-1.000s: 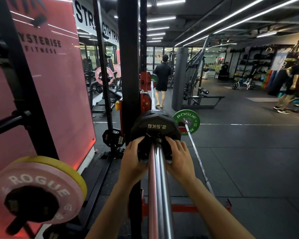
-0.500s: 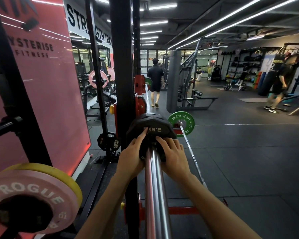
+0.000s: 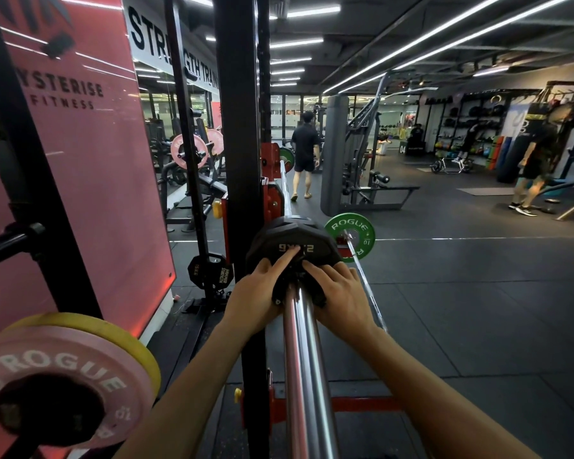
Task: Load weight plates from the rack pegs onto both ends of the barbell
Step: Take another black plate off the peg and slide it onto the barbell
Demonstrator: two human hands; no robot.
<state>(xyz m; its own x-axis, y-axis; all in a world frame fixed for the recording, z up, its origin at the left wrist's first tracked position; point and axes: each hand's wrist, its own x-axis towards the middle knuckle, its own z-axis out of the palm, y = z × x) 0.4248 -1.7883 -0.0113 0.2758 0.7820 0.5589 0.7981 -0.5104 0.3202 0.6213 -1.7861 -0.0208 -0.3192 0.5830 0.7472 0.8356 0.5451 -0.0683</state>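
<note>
Black steel: the rack upright (image 3: 237, 127), largest item, which we take as our landmark. It stands just left of the barbell sleeve and runs out of the top of the view.

Chrome: the barbell sleeve (image 3: 304, 359), long axis running straight away from us, just right of the upright.

Pink and yellow: a Rogue bumper plate (image 3: 63, 376) on a peg, well left of the upright and nearer us.

Green: a Rogue 10 plate (image 3: 350, 233) on a second bar, right of the upright and beyond our hands.

Black rubber: the 2.5 kg plate (image 3: 292, 246), threaded on the sleeve, right of the upright, face towards us.

Our left hand (image 3: 256, 299) and right hand (image 3: 340, 298) flank the sleeve, fingers extended and fairly flat on the plate's face, the left forefinger reaching across the lettering; neither grips. The plate lies directly ahead of the fingertips along the sleeve, both hands about equally near. We judge that the coming push goes along that axis, away from us; whether the plate has seated against the collar is hidden.
</note>
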